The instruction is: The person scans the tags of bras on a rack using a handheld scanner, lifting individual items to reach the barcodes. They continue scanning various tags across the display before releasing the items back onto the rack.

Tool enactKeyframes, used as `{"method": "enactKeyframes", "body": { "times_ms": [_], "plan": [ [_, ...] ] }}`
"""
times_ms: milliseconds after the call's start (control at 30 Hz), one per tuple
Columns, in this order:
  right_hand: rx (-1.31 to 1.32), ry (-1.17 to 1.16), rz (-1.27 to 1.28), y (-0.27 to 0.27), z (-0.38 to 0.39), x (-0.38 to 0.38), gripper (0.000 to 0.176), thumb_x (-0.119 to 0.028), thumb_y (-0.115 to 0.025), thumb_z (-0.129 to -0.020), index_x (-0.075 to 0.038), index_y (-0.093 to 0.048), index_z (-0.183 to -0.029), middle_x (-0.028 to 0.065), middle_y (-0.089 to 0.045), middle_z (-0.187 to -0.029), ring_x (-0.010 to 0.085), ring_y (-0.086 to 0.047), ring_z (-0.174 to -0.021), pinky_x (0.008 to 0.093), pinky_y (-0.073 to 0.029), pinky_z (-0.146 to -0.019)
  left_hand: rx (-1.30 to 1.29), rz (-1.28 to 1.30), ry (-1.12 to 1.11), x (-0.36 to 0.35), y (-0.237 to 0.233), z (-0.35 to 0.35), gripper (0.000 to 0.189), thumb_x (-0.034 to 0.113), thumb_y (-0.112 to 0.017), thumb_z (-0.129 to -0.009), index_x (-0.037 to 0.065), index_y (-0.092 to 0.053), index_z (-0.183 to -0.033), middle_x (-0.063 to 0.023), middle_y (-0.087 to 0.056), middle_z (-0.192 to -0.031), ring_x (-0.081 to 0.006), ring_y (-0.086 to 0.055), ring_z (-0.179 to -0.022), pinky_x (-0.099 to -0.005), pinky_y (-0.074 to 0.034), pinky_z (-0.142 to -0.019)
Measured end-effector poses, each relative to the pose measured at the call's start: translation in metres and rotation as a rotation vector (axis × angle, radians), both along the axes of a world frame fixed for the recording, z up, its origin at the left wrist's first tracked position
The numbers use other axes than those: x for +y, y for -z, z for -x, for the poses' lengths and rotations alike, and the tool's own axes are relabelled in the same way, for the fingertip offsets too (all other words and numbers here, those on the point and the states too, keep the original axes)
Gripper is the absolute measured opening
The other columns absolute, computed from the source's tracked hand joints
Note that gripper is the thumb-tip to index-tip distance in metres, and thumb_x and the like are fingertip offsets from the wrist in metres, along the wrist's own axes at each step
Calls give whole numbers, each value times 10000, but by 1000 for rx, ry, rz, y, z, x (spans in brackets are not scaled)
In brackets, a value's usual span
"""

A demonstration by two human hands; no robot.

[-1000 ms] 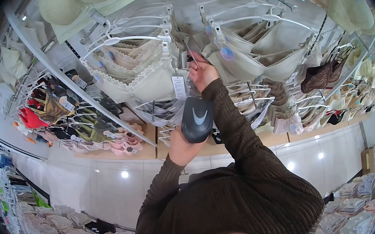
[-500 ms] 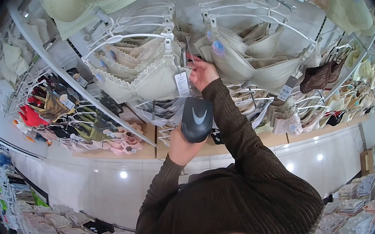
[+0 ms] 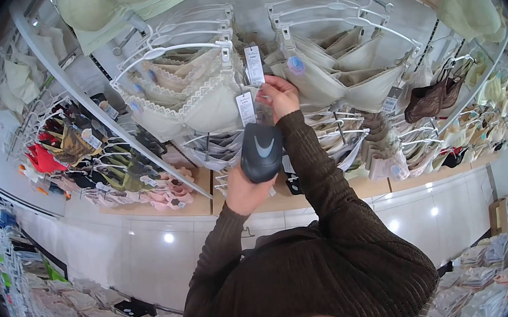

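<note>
My left hand (image 3: pixel 246 192) is wrapped round a dark handheld scanner (image 3: pixel 261 151), whose head points up at the rack. Two white tags stand just beyond it: a lower tag (image 3: pixel 245 109) beside the cream lace-edged bra (image 3: pixel 198 105), and an upper tag (image 3: pixel 254 66) held upright. My right hand (image 3: pixel 281 96) pinches the bottom edge of the upper tag between its fingers. To the right of that hand, a plain cream bra (image 3: pixel 333 84) with a round blue sticker hangs from a white hanger.
A slanted metal post (image 3: pixel 79 84) stands left of the cream bras. Red, black and green bras (image 3: pixel 70 142) hang beyond it. Brown bras (image 3: pixel 435 100) hang at right. Metal hooks (image 3: pixel 379 0) jut out above. Folded garments (image 3: pixel 85 303) lie behind at lower left.
The upper tag now shows its printed face, held up by my right hand, which has shifted slightly right. The scanner in my left hand has moved a little up and left.
</note>
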State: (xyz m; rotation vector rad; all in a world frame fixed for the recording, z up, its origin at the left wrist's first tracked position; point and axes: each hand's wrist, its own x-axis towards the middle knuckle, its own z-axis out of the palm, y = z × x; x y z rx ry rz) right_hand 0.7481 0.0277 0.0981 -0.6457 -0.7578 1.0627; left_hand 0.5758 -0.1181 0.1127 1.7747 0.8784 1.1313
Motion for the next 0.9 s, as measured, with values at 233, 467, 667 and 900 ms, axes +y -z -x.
{"method": "enactKeyframes", "body": {
  "times_ms": [233, 467, 667, 900],
  "plan": [
    [47, -1, 4, -3, -5, -2, 237, -42, -558, -906, 56, -597, -1118, 134, -661, -981, 199, -669, -800, 311, -575, -714, 35, -30, -24, 19, -11, -12, 228, 133, -713, -772, -10, -620, -923, -62, -653, -685, -118, -624, -597, -291, -488, -565],
    [60, -36, -47, 3, -15, 2, 246, -61, -525, -930, 66, -585, -1133, 138, -661, -991, 209, -672, -824, 325, -573, -728, 109, 35, 4, 31, -6, -21, 264, 112, -727, -782, -6, -648, -1004, -81, -704, -911, -123, -653, -820, -294, -500, -743],
    [40, -47, -6, 12, -23, 13, 231, -48, -527, -908, 31, -617, -1105, 117, -667, -988, 191, -658, -801, 319, -567, -705, 59, -40, 19, 29, 1, -24, 285, 104, -738, -770, -17, -643, -1011, -86, -704, -911, -128, -652, -828, -293, -500, -759],
    [-140, 156, 53, 22, -28, 43, 232, -33, -558, -872, -58, -680, -1068, 62, -669, -1063, 168, -617, -971, 336, -528, -773, 12, -36, 81, -14, -10, -18, 404, 103, -786, -696, -36, -610, -1032, -114, -693, -938, -166, -657, -853, -310, -503, -785]
  ]
}}
